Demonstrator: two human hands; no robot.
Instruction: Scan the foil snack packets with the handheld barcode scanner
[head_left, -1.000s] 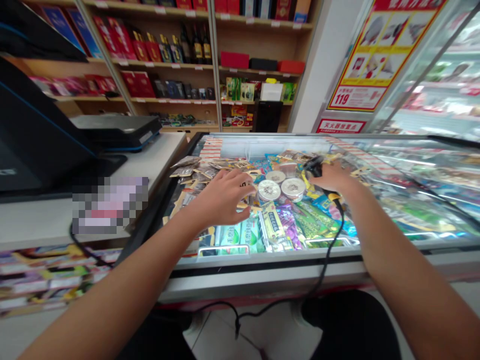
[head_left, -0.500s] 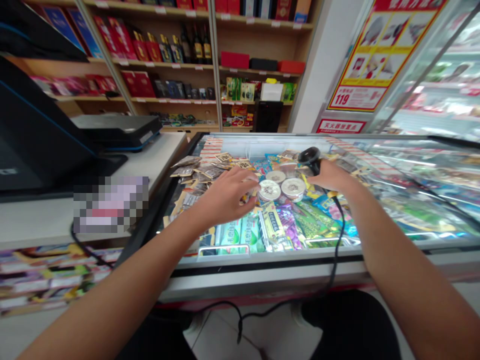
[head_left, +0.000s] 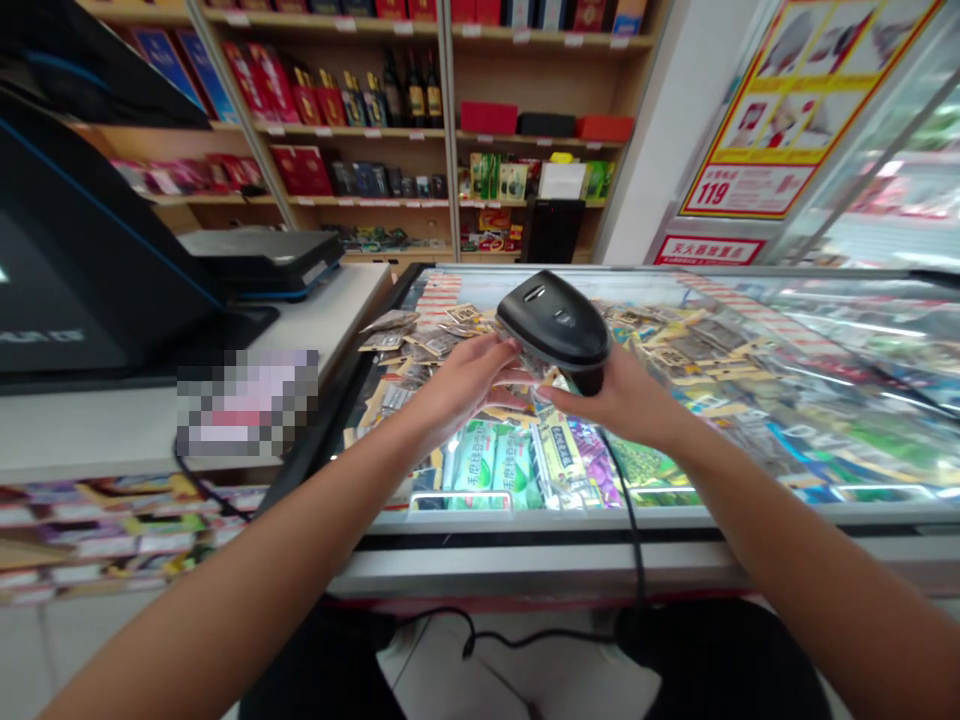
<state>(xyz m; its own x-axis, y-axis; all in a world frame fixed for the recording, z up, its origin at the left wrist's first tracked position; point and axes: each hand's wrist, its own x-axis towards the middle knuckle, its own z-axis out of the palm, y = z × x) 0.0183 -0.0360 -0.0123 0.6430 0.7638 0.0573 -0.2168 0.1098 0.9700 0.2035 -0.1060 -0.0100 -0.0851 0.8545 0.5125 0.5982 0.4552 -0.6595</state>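
Observation:
My right hand [head_left: 630,395] is wrapped round the handle of a black barcode scanner [head_left: 555,320]. The scanner's rounded head tilts up to the left, above the chest freezer, and a black cable [head_left: 632,530] hangs from its handle. Just left of it, my left hand [head_left: 480,380] is open, its fingers stretched toward the scanner. Whether those fingertips touch anything behind the scanner is hidden. Below my hands lie green-and-white packs [head_left: 491,465], a yellow-labelled pack [head_left: 561,445] and purple packs [head_left: 596,465]. Brown packets [head_left: 405,340] are piled at the left.
The freezer's front edge [head_left: 525,560] runs across before me. On the left counter [head_left: 367,300] stand a black terminal [head_left: 90,270], a flat scale [head_left: 262,260] and a blurred-out item [head_left: 247,405]. Shelves [head_left: 352,130] of bottles and boxes line the back.
My right hand has brought the scanner left and up, close to my left hand. The round white-lidded tubs seen earlier are now hidden behind it. The view has shifted slightly.

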